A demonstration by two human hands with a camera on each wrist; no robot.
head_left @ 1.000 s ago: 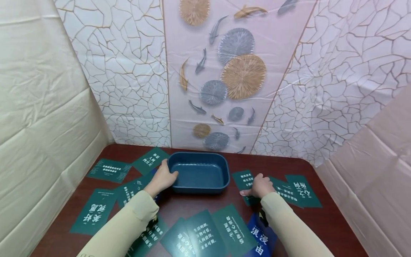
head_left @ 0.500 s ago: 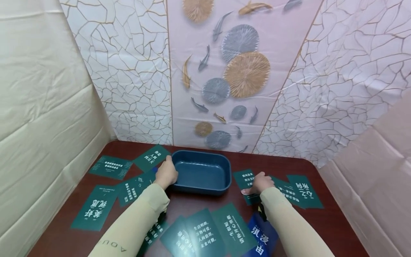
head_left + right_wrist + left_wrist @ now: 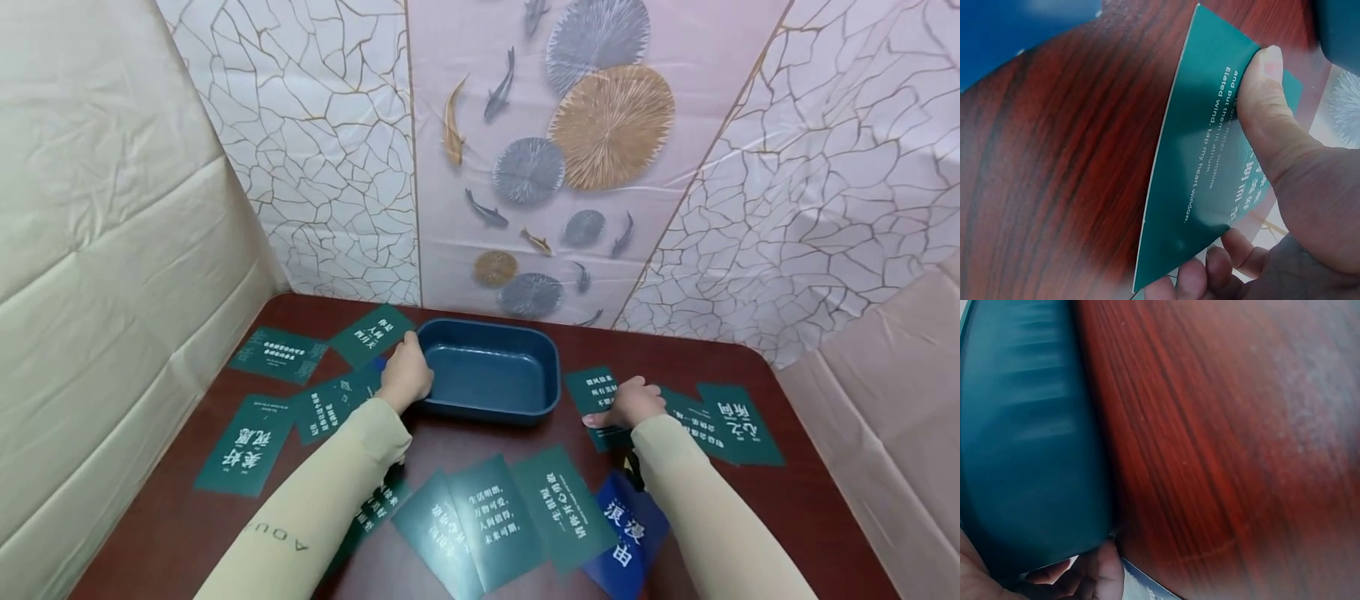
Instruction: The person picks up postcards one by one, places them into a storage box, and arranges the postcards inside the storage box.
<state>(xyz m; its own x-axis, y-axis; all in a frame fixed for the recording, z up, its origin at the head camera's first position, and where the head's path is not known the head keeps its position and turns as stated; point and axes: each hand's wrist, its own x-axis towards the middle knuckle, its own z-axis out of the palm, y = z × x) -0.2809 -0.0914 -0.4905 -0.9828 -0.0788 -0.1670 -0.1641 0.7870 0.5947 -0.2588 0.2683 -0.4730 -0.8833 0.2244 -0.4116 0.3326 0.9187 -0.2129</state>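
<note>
My left hand point(image 3: 405, 375) grips the left end of a dark blue rectangular tray point(image 3: 487, 408). In the left wrist view its fingers point(image 3: 1107, 572) curl under a lower corner of the tray, and part of the hand shows at the tray's other side. To the right of the tray, my right hand point(image 3: 637, 404) pinches a green card point(image 3: 592, 387) with white writing. The right wrist view shows the thumb point(image 3: 1266, 106) lying over the card's face and the other fingers bent at its lower edge. The hand hides part of that card.
Green cards lie at the left, such as one with large white characters point(image 3: 247, 446). Overlapping green cards point(image 3: 495, 517) lie in front, beside a blue card point(image 3: 630, 533). More cards point(image 3: 742, 425) lie at the right. A patterned cloth point(image 3: 525, 250) hangs behind the dark red table point(image 3: 442, 446).
My left hand has turned and closed more fully on the tray's left end. My right hand stays at the same card. The head view has tilted downward, so everything sits higher and further right.
</note>
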